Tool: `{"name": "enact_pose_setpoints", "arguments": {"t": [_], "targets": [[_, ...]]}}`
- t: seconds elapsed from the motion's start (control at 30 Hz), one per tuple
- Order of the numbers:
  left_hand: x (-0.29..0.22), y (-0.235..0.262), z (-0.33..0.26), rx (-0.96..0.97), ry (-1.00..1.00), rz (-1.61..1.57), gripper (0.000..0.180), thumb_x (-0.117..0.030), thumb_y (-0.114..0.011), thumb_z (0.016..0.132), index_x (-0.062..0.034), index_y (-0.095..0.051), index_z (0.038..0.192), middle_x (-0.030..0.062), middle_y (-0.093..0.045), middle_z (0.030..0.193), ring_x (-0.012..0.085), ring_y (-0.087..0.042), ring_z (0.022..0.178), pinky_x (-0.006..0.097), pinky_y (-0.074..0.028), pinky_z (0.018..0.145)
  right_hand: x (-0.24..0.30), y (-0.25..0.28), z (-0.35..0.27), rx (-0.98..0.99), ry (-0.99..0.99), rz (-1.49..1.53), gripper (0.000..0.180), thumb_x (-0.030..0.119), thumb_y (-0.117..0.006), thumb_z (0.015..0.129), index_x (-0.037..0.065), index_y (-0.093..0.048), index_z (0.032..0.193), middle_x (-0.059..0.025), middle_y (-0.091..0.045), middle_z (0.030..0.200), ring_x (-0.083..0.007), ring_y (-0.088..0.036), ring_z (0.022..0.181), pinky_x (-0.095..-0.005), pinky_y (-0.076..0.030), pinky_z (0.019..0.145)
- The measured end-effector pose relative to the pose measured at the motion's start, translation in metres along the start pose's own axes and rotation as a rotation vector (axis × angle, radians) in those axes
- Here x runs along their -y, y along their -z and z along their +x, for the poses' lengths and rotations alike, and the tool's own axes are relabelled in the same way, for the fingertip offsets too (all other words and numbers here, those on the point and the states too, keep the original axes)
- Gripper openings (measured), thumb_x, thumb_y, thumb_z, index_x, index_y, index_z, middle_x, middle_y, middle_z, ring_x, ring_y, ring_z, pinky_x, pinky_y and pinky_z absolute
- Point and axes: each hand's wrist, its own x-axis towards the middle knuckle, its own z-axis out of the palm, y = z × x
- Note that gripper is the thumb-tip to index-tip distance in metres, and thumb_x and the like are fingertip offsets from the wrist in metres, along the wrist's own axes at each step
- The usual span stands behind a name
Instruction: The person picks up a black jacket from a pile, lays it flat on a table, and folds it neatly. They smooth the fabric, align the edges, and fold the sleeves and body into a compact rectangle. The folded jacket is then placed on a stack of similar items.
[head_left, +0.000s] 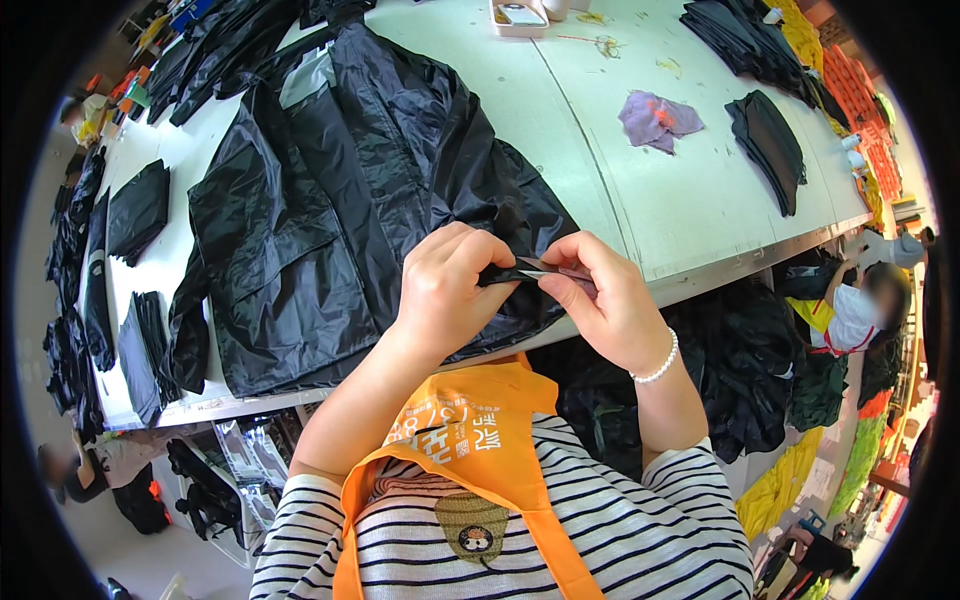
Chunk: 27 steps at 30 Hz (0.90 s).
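Observation:
A black shiny jacket (300, 220) lies spread on the white table, its front opening turned up. My left hand (447, 278) is closed, pinching a bit of the black fabric at the jacket's right side, near the table's front edge. In my right hand (605, 290) is a small pair of thread snips (550, 270), held between thumb and fingers. Their pointed metal blades are a little apart and reach to the fabric beside my left fingertips. Whether the blades touch a thread there is too small to tell.
On the white table (560, 130) lie a grey-purple cloth (658, 120), a folded black garment (768, 150) and a pale tray (519, 18). More black pieces (140, 210) lie at the left. Dark garments (720, 350) hang or pile below the front edge. Other people (850, 310) work at both sides.

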Motion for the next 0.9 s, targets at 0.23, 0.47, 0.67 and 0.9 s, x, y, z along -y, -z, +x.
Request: {"name": "enact_pose_setpoints", "arguments": {"t": [0.23,0.47,0.67,0.9], "targets": [[0.001,0.0,-0.001,0.021,-0.036,0.015,0.026,0.004,-0.074,0.054,-0.0041,-0.057,0.072,0.0069,-0.065,0.074,0.0224,-0.062,0.067,0.03,-0.048,0.059,0.002,0.003,0.001,0.056,-0.051,0.023,0.018,0.008,-0.066,0.085,-0.001,-0.054,0.093,-0.0096,-0.062,0.079,-0.0154,-0.062,0.068,-0.0251,-0.05,0.066],[0.001,-0.001,0.004,0.005,-0.109,-0.005,0.031,0.001,-0.071,0.05,-0.0063,-0.056,0.075,0.0063,-0.061,0.075,0.0264,-0.06,0.07,0.035,-0.047,0.064,0.008,-0.007,0.004,-0.055,0.11,0.101,0.043,0.009,-0.078,0.072,0.005,-0.055,0.109,-0.0054,-0.055,0.087,-0.0166,-0.061,0.077,-0.0266,-0.051,0.07],[-0.001,-0.009,0.013,0.421,0.051,-0.006,0.073,-0.014,-0.078,0.058,-0.0019,-0.049,0.125,0.0164,-0.053,0.124,0.036,-0.048,0.117,0.044,-0.036,0.1,-0.071,0.01,-0.011,0.278,-0.033,-0.397,0.022,0.014,-0.069,0.075,0.003,-0.066,0.094,-0.0123,-0.064,0.082,-0.0275,-0.064,0.071,-0.0349,-0.05,0.061],[0.102,-0.006,-0.031,0.377,0.372,0.302,0.077,-0.021,-0.074,0.071,-0.0016,-0.038,0.137,0.0166,-0.04,0.141,0.0362,-0.033,0.132,0.045,-0.026,0.109,-0.156,0.086,0.022,0.287,-0.393,0.102,0.038,0.028,-0.066,0.085,0.002,-0.061,0.112,-0.0126,-0.067,0.098,-0.0214,-0.064,0.082,-0.0333,-0.049,0.077]]}}
